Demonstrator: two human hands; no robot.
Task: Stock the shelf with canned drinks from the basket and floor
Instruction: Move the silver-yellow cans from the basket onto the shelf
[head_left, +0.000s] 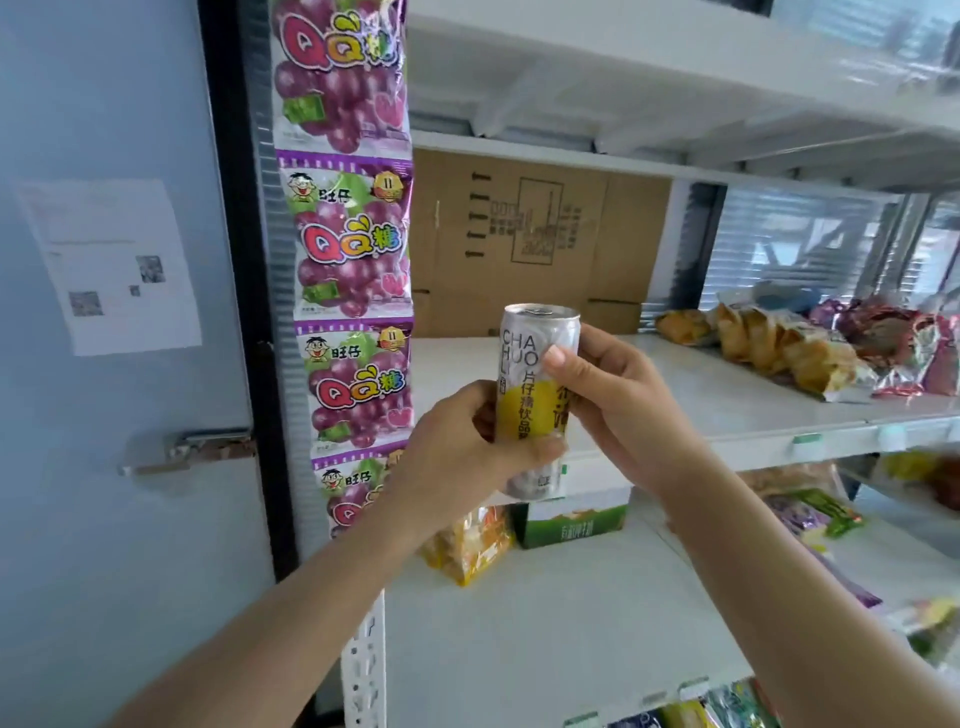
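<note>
Can (527, 395) lettered "CHA HUO LI" is gripped upright by fingers of left hand (457, 457) and right hand (618, 400).

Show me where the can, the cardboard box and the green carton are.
can (527, 410), head view, on its yellow label.
cardboard box (535, 228), head view, on its printed front.
green carton (571, 526), head view, on its front face.

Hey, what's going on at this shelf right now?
A person is holding one silver and yellow drink can upright with both hands: the left hand grips its lower part and the right hand its upper part. The can is in the air in front of the white shelf, not yet set down. Snack bags lie further right on that shelf.
</note>
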